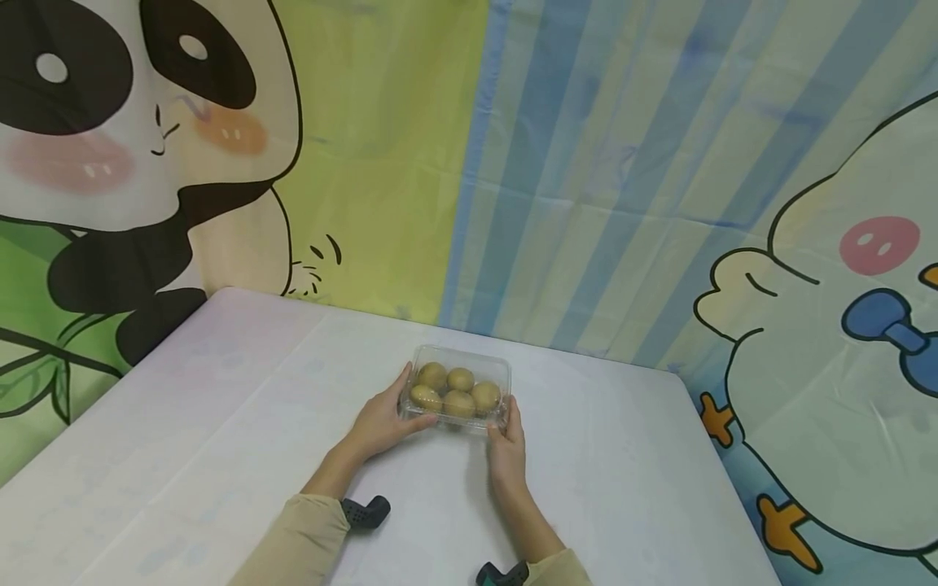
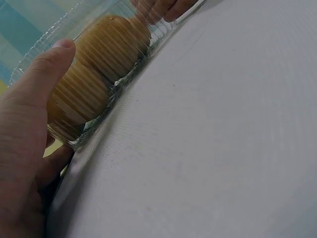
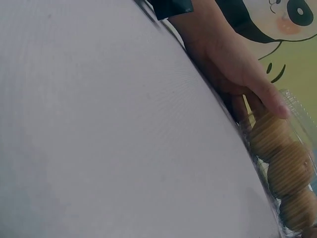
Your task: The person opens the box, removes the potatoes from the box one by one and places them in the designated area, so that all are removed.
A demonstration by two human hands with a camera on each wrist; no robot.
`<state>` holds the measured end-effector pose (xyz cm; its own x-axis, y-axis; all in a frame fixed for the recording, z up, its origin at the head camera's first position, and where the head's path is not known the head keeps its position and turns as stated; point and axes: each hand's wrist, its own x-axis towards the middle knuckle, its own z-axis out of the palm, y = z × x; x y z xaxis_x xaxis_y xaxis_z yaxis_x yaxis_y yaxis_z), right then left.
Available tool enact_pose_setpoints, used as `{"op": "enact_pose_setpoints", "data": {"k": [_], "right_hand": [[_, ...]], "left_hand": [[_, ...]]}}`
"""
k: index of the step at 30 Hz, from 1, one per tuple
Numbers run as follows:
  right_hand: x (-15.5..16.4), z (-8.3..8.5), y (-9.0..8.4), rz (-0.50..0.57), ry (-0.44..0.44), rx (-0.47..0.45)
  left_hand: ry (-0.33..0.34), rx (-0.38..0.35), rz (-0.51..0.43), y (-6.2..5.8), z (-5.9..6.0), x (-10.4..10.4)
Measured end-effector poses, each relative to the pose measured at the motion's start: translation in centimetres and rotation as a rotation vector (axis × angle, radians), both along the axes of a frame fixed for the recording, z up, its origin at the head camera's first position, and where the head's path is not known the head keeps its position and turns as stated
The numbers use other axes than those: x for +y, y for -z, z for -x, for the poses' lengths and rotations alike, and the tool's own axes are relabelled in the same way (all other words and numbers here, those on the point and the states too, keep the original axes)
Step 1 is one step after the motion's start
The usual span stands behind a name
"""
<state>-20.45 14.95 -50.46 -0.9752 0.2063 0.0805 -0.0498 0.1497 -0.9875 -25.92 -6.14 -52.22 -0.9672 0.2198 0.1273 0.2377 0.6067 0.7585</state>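
A clear plastic box (image 1: 498, 371) with ribbed sides holds several round, yellow-brown items (image 1: 459, 404), which look like fruit. In the head view, my left hand (image 1: 381, 419) grips the box's left end, its thumb along the front side. At the other end my right hand (image 1: 508, 448) holds the right side, thumb toward the front corner. The left wrist view shows the left thumb (image 2: 49, 69) pressed on the ribbed wall, while the far fingers lie partly hidden behind the box. The box is close over the white table (image 1: 608, 464).
A dark wrist device (image 1: 366, 513) sits at the left sleeve and another dark device (image 1: 502, 575) at the right sleeve. Behind the table hangs a printed cloth (image 1: 381, 163) with a panda. A white cartoon bird (image 1: 828, 407) is printed at the right.
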Motion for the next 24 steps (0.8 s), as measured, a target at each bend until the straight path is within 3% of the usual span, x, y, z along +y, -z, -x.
{"op": "enact_pose_setpoints", "data": {"k": [9,17,20,24], "right_hand": [[0.0,0.1,-0.1,-0.050,0.129,0.051],[0.4,0.2,-0.1,-0.250,0.146,0.020],[1.2,0.7,-0.2,-0.335,0.117,0.034],[3.0,1.4,-0.6,-0.424,-0.037,0.144]], "left_hand": [[-0.002,0.016,-0.008,-0.2,-0.2,0.1],[-0.011,0.003,-0.010,-0.2,-0.2,-0.1],[-0.004,0.003,-0.014,-0.2,-0.1,-0.1],[-0.002,0.006,-0.016,0.0,0.0,0.0]]}}
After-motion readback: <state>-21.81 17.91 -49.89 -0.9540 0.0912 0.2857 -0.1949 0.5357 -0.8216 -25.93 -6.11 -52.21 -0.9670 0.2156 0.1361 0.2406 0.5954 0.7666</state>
